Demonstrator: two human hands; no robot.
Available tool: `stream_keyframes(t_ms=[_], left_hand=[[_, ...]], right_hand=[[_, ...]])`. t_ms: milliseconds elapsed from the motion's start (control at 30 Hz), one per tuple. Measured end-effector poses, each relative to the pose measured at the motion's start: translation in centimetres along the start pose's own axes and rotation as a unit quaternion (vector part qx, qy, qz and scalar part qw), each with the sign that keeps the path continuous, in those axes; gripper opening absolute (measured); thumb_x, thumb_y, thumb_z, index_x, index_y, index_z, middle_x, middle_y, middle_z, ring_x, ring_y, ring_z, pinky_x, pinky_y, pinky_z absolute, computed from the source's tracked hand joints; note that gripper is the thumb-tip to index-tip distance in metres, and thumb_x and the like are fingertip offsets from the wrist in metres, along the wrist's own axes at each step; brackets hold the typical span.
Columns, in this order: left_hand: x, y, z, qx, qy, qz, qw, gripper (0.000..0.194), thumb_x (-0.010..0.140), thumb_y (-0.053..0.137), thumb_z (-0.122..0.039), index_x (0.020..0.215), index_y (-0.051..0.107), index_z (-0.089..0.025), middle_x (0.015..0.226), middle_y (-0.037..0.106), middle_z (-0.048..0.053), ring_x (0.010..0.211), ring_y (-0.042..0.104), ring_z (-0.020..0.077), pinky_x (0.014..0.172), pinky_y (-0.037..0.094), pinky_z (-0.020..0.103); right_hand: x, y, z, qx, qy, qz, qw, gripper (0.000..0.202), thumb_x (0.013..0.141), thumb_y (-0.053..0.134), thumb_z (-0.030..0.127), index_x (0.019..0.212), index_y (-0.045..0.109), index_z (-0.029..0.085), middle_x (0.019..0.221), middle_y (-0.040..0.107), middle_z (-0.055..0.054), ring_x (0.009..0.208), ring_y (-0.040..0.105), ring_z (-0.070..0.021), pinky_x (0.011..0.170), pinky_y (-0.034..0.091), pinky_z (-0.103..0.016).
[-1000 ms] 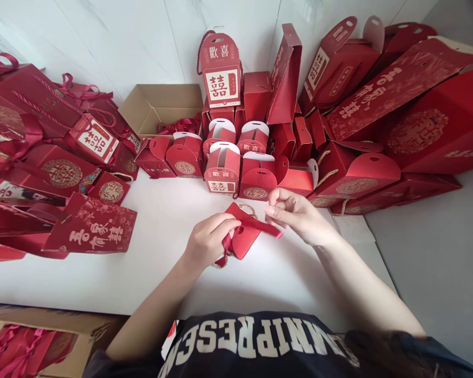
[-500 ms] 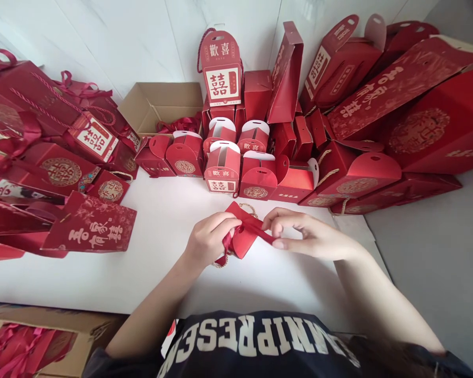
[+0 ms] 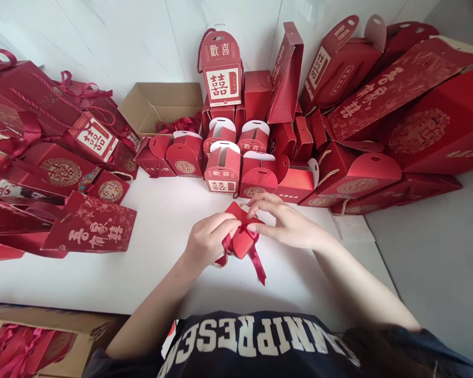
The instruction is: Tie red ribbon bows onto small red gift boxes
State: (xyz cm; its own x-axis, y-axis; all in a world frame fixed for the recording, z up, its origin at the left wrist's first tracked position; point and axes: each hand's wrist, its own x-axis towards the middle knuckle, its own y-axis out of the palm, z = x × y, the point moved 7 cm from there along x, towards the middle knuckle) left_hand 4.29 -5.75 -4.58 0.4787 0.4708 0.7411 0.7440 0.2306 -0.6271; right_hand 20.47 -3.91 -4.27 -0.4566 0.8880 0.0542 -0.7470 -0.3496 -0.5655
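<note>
A small red box (image 3: 242, 247) rests on the white table, with twisted gold cord showing behind it and at its lower left. My left hand (image 3: 211, 236) pinches a dark red ribbon at the top of the box, near a hole. One ribbon end (image 3: 257, 265) hangs off the right side and lies down on the table. My right hand (image 3: 278, 218) is curved over the right side of the box, thumb and fingertips close to the ribbon at the hole. Whether those fingertips grip the ribbon is too small to make out.
Several red gift boxes (image 3: 223, 170) stand in rows behind my hands. Larger red boxes (image 3: 355, 173) are stacked at the right, others (image 3: 90, 223) at the left. A cardboard box (image 3: 161, 107) holds ribbons at the back; another (image 3: 82, 341) sits at the lower left.
My right hand has moved left to the middle of the box. The ribbon end it held out to the right now hangs down onto the table. My left hand has stayed in place.
</note>
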Motion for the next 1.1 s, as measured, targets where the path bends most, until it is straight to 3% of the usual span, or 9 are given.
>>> stream_keyframes(t_ms=[100,233,333,400,533,700,800,967,1100], left_hand=[[0.1,-0.1,-0.2,0.004,0.009,-0.006,1.0,0.017,0.085,0.063,-0.006,0.097,0.067,-0.017,0.089,0.073,0.005,0.075,0.07,0.0135,0.072,0.057,0.024],[0.0,-0.1,0.0,0.008,0.002,-0.004,1.0,0.017,0.087,0.061,-0.008,0.098,0.067,-0.019,0.09,0.073,0.004,0.074,0.069,0.0133,0.07,0.057,0.024],[-0.2,-0.1,0.2,0.008,-0.003,-0.004,1.0,0.02,0.086,0.061,-0.006,0.099,0.066,-0.019,0.09,0.072,0.004,0.074,0.069,0.0129,0.07,0.056,0.024],[-0.2,-0.2,0.2,0.009,-0.009,-0.008,1.0,0.021,0.085,0.061,-0.004,0.098,0.066,-0.02,0.088,0.072,0.003,0.073,0.068,0.0129,0.068,0.056,0.024],[-0.1,-0.4,0.3,0.021,-0.025,-0.009,0.999,0.017,0.083,0.067,-0.008,0.096,0.065,-0.02,0.084,0.07,0.003,0.072,0.066,0.0145,0.067,0.054,0.026],[0.2,-0.6,0.6,0.03,-0.046,0.021,0.998,0.01,0.083,0.069,-0.013,0.089,0.064,-0.02,0.078,0.067,0.002,0.07,0.062,0.0145,0.065,0.052,0.027],[0.5,-0.8,0.8,-0.001,-0.051,0.062,0.997,0.008,0.086,0.064,-0.012,0.088,0.064,-0.02,0.08,0.067,0.002,0.071,0.061,0.0141,0.066,0.051,0.027],[0.3,-1.3,1.5,-0.081,-0.097,0.15,0.981,0.026,0.084,0.058,-0.003,0.102,0.065,-0.021,0.092,0.068,0.004,0.081,0.063,0.015,0.071,0.053,0.027],[-0.4,-2.2,2.0,-0.085,-0.111,0.14,0.98,0.031,0.083,0.055,-0.001,0.104,0.067,-0.021,0.095,0.068,0.004,0.085,0.064,0.0152,0.074,0.054,0.027]], right_hand=[[0.7,1.4,-0.2,0.012,-0.031,0.013,0.999,0.013,0.087,0.067,0.026,0.099,0.063,0.023,0.13,0.056,-0.009,0.127,0.05,-0.0243,0.106,0.041,-0.04],[1.0,1.1,-0.6,0.035,-0.033,-0.006,0.999,0.01,0.09,0.059,0.018,0.095,0.066,0.023,0.13,0.057,-0.008,0.125,0.053,-0.0237,0.107,0.041,-0.044],[0.8,0.4,-0.3,0.042,-0.025,-0.034,0.998,0.006,0.09,0.061,0.021,0.09,0.066,0.023,0.121,0.06,-0.007,0.117,0.057,-0.0232,0.101,0.044,-0.041],[0.5,0.2,-0.1,0.047,-0.008,-0.042,0.998,0.003,0.09,0.063,0.024,0.087,0.062,0.022,0.104,0.063,-0.005,0.099,0.061,-0.0197,0.089,0.047,-0.036],[0.1,0.7,-0.3,0.163,0.045,-0.007,0.986,0.014,0.09,0.063,0.027,0.096,0.051,0.023,0.077,0.057,0.003,0.07,0.054,-0.0131,0.064,0.043,-0.027],[0.2,2.0,-1.0,0.256,0.077,0.064,0.961,0.023,0.091,0.063,0.032,0.107,0.05,0.022,0.072,0.054,0.006,0.06,0.048,-0.0101,0.055,0.039,-0.024],[0.3,1.9,-1.3,0.258,0.077,0.051,0.962,0.024,0.093,0.061,0.038,0.108,0.054,0.021,0.067,0.049,0.006,0.056,0.044,-0.0091,0.051,0.037,-0.023],[0.2,2.0,-1.5,0.234,0.092,0.049,0.967,0.022,0.094,0.059,0.038,0.108,0.055,0.021,0.067,0.048,0.007,0.049,0.038,-0.0069,0.044,0.033,-0.021],[0.3,1.9,-1.6,0.219,0.093,0.041,0.971,0.022,0.094,0.057,0.037,0.109,0.054,0.021,0.066,0.047,0.007,0.051,0.038,-0.008,0.045,0.034,-0.021]])
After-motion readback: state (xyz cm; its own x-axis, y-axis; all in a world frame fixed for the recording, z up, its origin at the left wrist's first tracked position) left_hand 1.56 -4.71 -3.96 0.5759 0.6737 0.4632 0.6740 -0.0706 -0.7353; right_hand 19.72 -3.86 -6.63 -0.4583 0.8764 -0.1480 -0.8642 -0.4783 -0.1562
